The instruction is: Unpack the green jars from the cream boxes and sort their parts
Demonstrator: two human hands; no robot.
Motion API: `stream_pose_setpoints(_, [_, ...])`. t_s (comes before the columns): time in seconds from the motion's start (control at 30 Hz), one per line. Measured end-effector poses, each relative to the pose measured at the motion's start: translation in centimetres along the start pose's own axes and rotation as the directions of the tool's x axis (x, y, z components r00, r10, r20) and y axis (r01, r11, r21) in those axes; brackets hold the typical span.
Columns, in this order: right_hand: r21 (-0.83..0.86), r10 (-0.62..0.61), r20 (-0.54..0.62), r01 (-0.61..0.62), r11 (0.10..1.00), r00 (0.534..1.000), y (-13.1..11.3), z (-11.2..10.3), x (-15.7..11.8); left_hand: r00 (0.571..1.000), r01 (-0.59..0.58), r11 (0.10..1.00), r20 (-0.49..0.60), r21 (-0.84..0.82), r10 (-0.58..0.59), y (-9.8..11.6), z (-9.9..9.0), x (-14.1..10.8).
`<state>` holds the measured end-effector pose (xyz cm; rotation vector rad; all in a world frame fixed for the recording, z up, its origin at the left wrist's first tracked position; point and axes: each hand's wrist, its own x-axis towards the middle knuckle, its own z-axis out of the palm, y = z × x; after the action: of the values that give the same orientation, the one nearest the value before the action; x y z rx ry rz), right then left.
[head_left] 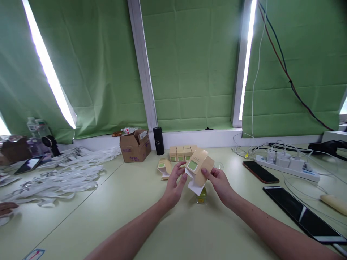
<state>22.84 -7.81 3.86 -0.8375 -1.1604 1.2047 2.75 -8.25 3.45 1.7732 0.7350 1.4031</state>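
A tan carton [200, 164] with a green label and open white flaps at its lower end is held tilted above the table. My right hand [220, 183] grips its right side between thumb and fingers. At its left edge, my left hand [175, 183] has its fingers curled against a flap; the exact contact is hard to make out. Just below the carton stands a small jar [201, 196] with yellow-green contents, partly hidden. A second tan carton [164, 168] with an open flap lies behind my left hand. Several closed tan cartons [180, 153] stand in a row behind.
A brown cardboard box [135, 148] and a black cylinder [158, 141] stand by the wall. White straps [67, 180] cover the left side, near another person's hand [7, 208]. Phone [260, 172], tablet [303, 213] and power strip [287, 167] lie right.
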Motion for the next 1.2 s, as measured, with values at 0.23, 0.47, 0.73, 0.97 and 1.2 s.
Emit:
stream_pose_setpoints(0.23, [0.031,0.017,-0.011,-0.017,0.999,1.000,-0.5,-0.2,-0.3,0.991,0.051,0.990,-0.130,0.131,-0.033,-0.7,-0.3,0.6])
stream_pose_setpoints(0.47, [-0.020,-0.017,-0.014,0.017,1.000,1.000,-0.4,0.3,-0.5,0.995,0.017,0.952,-0.098,0.307,0.014,-0.1,-0.2,0.7])
stream_pose_setpoints(0.73, [-0.161,-0.110,0.070,0.120,0.980,0.991,0.5,0.4,-0.4,0.994,-0.004,0.949,-0.103,0.314,0.038,-0.1,-0.5,0.9])
stream_pose_setpoints(0.97, [-0.224,-0.272,-0.003,0.265,0.938,0.962,1.3,-1.2,0.3,0.917,-0.171,0.861,-0.243,0.479,0.317,-0.2,-1.6,1.4])
stream_pose_setpoints(1.2, [-0.308,-0.254,-0.104,0.211,0.928,0.962,2.7,-2.2,1.5,0.855,-0.403,0.540,0.094,0.739,0.510,-0.5,-3.8,1.4])
